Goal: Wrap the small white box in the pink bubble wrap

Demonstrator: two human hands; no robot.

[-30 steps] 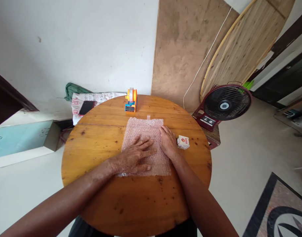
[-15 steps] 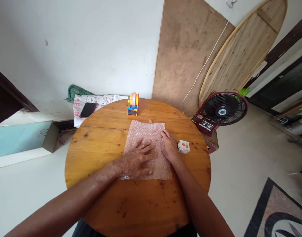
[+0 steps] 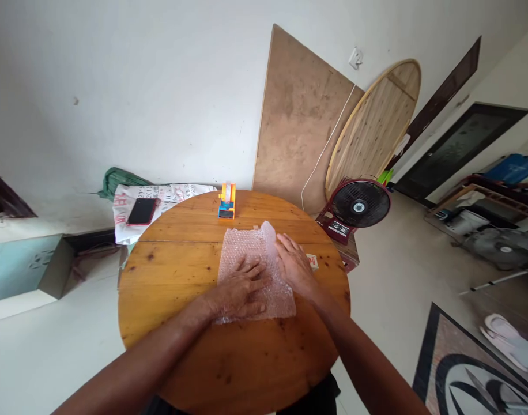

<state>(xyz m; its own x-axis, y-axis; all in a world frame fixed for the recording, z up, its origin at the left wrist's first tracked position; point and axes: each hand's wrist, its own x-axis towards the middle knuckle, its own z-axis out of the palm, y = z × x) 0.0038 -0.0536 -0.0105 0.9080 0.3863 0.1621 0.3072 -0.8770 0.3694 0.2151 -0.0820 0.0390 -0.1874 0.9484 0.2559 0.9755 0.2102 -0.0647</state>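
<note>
The left hand (image 3: 238, 291) lies flat, palm down, fingers spread and pointing to the right. The right hand (image 3: 295, 266) rests just beside it, palm down, fingers together and stretched forward. Both bare forearms (image 3: 160, 357) reach in from below, converging towards the hands with wrists straight.

Two hands were counted, one left hand (image 3: 238, 288) and one right hand (image 3: 295, 266). The tabletop (image 3: 169, 271) carried one bubble wrap sheet (image 3: 245, 248) at its middle, one tape dispenser (image 3: 226, 200) at its far edge and one small box (image 3: 313, 262) near its right edge.
</note>
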